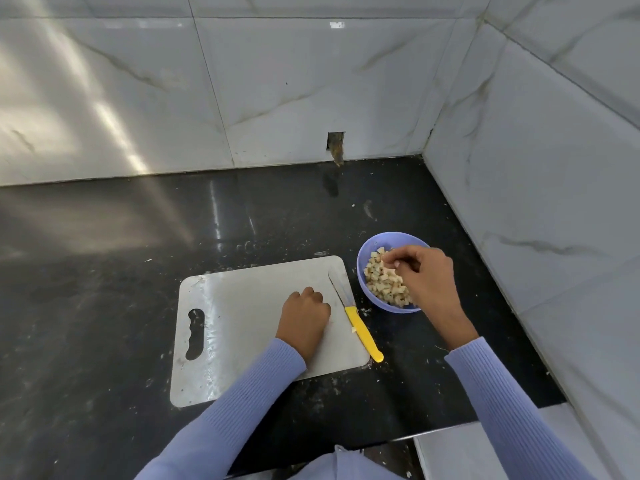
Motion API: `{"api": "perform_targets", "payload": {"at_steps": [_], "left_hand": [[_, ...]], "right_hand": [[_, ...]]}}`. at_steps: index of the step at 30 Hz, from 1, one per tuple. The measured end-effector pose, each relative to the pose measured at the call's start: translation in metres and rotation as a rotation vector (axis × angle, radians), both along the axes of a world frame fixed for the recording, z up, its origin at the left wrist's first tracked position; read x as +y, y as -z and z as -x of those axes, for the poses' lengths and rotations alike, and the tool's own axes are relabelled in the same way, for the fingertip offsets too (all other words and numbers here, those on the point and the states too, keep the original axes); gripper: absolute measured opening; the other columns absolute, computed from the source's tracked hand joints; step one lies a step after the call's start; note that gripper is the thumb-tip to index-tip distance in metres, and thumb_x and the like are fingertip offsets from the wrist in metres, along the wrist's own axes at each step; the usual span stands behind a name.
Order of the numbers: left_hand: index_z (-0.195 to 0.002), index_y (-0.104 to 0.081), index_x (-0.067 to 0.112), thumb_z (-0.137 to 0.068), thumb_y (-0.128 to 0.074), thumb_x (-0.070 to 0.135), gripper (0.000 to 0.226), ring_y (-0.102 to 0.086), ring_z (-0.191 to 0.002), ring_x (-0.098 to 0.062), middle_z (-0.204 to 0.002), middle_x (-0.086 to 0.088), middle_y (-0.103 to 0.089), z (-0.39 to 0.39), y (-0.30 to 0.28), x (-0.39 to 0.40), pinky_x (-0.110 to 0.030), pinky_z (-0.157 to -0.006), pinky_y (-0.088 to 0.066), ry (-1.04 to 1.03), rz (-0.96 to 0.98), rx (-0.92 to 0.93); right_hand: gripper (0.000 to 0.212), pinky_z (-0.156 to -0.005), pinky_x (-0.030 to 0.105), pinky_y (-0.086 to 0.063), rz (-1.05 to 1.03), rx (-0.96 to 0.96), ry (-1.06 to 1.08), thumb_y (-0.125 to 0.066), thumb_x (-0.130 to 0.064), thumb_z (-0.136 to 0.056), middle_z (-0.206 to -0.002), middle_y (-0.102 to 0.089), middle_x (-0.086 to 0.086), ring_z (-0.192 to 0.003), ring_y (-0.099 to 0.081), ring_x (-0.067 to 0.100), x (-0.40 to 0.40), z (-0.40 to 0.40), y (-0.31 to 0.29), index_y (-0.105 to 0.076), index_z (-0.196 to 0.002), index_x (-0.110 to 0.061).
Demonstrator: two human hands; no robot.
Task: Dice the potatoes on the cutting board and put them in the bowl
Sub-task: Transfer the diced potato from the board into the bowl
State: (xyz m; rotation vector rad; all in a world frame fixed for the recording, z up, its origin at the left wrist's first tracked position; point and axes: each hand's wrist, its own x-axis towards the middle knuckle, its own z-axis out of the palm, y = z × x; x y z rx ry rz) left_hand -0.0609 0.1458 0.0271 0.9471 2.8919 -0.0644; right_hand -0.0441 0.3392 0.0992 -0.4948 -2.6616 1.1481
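Note:
A lavender bowl (370, 245) stands on the black counter just right of the white cutting board (242, 323) and is heaped with diced potato (382, 284). My right hand (424, 275) hovers over the bowl, its fingers drooping with the tips close together just above the dice. A pale blurred bit shows under the fingertips. My left hand (304, 315) rests on the board with its fingers curled under; nothing shows in it. A yellow-handled knife (362, 332) lies along the board's right edge, blade pointing away. One small potato piece (354, 330) sits beside the handle.
The black counter (138, 271) runs to tiled walls behind and at the right; the bowl sits near the right wall. Potato scraps (365, 310) lie between board and bowl. The board's handle slot (194, 334) is at its left end. A hole (335, 143) marks the back wall.

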Motion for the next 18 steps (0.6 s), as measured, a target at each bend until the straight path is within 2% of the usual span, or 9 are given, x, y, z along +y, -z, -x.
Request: {"api": "perform_targets", "payload": {"at_steps": [2, 5, 9, 12, 14, 17, 18], "left_hand": [[-0.111, -0.058, 0.002, -0.099, -0.04, 0.009, 0.023, -0.048, -0.096, -0.023, -0.105, -0.013, -0.058, -0.007, 0.001, 0.004, -0.031, -0.078, -0.039, 0.062, 0.114, 0.018], [-0.112, -0.054, 0.0, -0.1, -0.036, 0.007, 0.022, -0.048, -0.097, -0.024, -0.108, -0.016, -0.057, -0.011, 0.002, 0.007, -0.032, -0.081, -0.041, 0.068, 0.146, 0.014], [-0.117, -0.049, 0.003, -0.101, -0.033, 0.011, 0.025, -0.05, -0.098, -0.024, -0.112, -0.014, -0.057, -0.005, 0.001, 0.01, -0.03, -0.08, -0.042, 0.003, 0.058, -0.008], [-0.114, -0.05, 0.005, -0.1, -0.033, 0.014, 0.025, -0.051, -0.095, -0.022, -0.109, -0.012, -0.058, -0.005, 0.002, 0.01, -0.027, -0.076, -0.039, -0.041, -0.062, -0.044], [-0.103, -0.057, 0.006, -0.095, -0.043, 0.017, 0.02, -0.054, -0.088, -0.021, -0.099, -0.008, -0.062, -0.003, 0.004, 0.005, -0.024, -0.071, -0.037, -0.126, -0.232, -0.11], [-0.076, -0.067, 0.01, -0.076, -0.067, 0.008, 0.002, -0.059, -0.068, -0.015, -0.073, 0.0, -0.066, 0.005, -0.002, -0.005, -0.019, -0.064, -0.044, -0.387, -0.691, -0.283], [-0.07, -0.068, 0.012, -0.072, -0.07, 0.003, 0.01, -0.059, -0.061, -0.01, -0.067, 0.003, -0.065, 0.009, -0.009, -0.006, -0.016, -0.061, -0.045, -0.461, -0.846, -0.332]], "right_hand": [[0.016, -0.068, 0.0, -0.043, -0.008, 0.023, -0.001, -0.061, -0.001, -0.088, -0.086, -0.07, -0.002, -0.075, -0.06, 0.0, 0.004, -0.003, 0.0, -0.074, -0.09, -0.01], [0.013, -0.067, -0.004, -0.04, -0.008, 0.023, -0.004, -0.064, -0.002, -0.087, -0.083, -0.068, -0.006, -0.074, -0.059, -0.004, 0.009, -0.005, 0.001, -0.073, -0.089, -0.012], [0.013, -0.07, 0.001, -0.041, -0.039, 0.02, -0.029, -0.065, -0.003, -0.087, -0.085, -0.069, -0.005, -0.076, -0.061, 0.0, 0.011, -0.007, 0.007, -0.073, -0.088, -0.013], [0.013, -0.071, 0.002, -0.04, -0.039, 0.0, -0.035, -0.064, -0.004, -0.088, -0.088, -0.07, -0.003, -0.079, -0.061, 0.003, 0.013, -0.009, 0.012, -0.073, -0.089, -0.013], [0.011, -0.073, 0.003, -0.039, -0.028, -0.01, -0.034, -0.064, -0.006, -0.088, -0.091, -0.07, -0.001, -0.082, -0.061, 0.005, 0.014, -0.009, 0.014, -0.073, -0.091, -0.012], [0.011, -0.079, 0.01, -0.046, -0.013, -0.001, -0.043, -0.064, -0.006, -0.088, -0.092, -0.071, 0.0, -0.084, -0.062, 0.007, 0.016, -0.011, 0.016, -0.072, -0.09, -0.012], [0.012, -0.082, 0.015, -0.049, -0.011, -0.002, -0.048, -0.064, -0.005, -0.088, -0.092, -0.071, 0.0, -0.086, -0.063, 0.008, 0.017, -0.012, 0.016, -0.072, -0.089, -0.013]]}}
